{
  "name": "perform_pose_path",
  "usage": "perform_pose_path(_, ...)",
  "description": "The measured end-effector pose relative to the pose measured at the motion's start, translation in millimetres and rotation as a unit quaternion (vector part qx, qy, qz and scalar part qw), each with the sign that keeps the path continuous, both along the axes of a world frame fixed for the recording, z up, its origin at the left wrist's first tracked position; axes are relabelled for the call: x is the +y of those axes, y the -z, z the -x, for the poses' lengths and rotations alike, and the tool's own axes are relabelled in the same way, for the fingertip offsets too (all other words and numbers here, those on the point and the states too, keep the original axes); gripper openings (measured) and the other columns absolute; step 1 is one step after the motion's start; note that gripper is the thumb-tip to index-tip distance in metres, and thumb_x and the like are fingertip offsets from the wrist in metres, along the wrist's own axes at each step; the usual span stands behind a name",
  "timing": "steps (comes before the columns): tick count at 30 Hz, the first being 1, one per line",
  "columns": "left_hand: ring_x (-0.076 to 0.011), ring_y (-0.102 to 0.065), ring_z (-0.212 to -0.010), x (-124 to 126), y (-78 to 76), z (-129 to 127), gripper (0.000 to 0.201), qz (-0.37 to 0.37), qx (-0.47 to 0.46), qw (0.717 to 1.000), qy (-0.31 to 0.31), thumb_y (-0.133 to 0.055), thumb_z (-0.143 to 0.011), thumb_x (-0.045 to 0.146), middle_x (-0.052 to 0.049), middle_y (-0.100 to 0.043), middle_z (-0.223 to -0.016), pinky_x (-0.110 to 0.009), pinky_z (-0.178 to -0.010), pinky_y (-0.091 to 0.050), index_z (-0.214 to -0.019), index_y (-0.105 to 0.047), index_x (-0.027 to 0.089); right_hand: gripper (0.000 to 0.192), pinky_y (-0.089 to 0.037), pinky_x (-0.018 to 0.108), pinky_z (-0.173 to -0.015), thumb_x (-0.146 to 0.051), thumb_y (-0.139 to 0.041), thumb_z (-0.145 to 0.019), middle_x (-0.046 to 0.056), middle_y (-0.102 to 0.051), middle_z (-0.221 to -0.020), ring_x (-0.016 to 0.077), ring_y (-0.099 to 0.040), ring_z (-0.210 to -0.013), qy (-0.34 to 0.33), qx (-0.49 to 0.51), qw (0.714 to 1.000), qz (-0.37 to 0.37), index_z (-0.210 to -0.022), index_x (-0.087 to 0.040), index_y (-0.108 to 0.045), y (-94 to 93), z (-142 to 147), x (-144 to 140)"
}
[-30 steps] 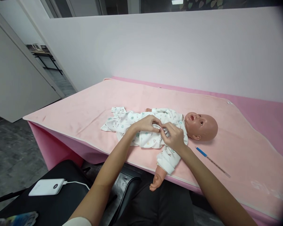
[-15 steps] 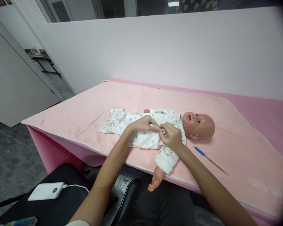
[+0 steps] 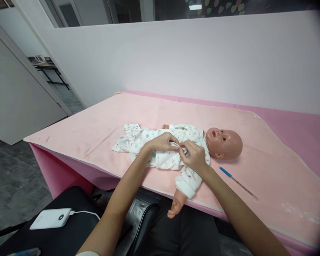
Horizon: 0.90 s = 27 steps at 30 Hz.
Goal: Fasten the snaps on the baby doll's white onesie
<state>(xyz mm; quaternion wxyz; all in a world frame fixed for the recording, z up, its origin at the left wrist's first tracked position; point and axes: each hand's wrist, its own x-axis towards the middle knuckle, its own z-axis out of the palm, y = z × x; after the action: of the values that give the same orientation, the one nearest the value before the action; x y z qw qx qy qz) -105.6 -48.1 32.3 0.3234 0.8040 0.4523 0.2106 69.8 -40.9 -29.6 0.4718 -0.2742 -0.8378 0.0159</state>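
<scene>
A baby doll (image 3: 224, 143) lies on its back on a pink blanket (image 3: 96, 124), head to the right. It wears a white printed romper (image 3: 138, 140). My left hand (image 3: 161, 141) and my right hand (image 3: 193, 155) meet over the doll's chest, both pinching the romper's front fabric between fingertips. One doll arm (image 3: 180, 199) hangs over the table's near edge.
A thin thermometer with a blue end (image 3: 237, 183) lies on the blanket to the right of the doll. A white power bank (image 3: 50, 218) with a cable rests on a black seat at lower left. A white wall stands behind the table; a doorway is at left.
Both hands stay pinched on the romper at the doll's chest, with only slight finger shifts. The view has drifted a little.
</scene>
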Motion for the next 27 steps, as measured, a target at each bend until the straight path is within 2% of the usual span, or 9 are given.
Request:
perform_pose_path(14,-0.0072,-0.046,-0.057,-0.5,0.6,-1.9,0.017,-0.026,-0.004,1.0,0.012,-0.057,-0.068,0.02,0.001,-0.061,-0.065,-0.018,-0.054,-0.033,-0.078,-0.069,0.011,0.008,-0.034,0.023,-0.055,-0.02,-0.049,-0.08,0.0,-0.058,-0.068,0.0106,-0.051,-0.059,-0.001,0.001,1.0,-0.002,-0.08,-0.018,-0.056,0.7,-0.4,-0.1)
perform_pose_path(27,-0.007,-0.044,-0.059,1.1,4.2,-2.5,0.01,-0.012,-0.043,0.998,0.042,-0.06,-0.065,0.021,0.003,-0.052,-0.061,-0.019,-0.054,-0.032,-0.067,-0.059,0.011,0.007,-0.035,0.023,-0.056,-0.021,-0.049,-0.08,0.0,-0.062,-0.072,0.0104,-0.053,-0.06,-0.006,0.007,1.0,-0.024,-0.082,-0.018,-0.056,-0.4,0.7,0.6)
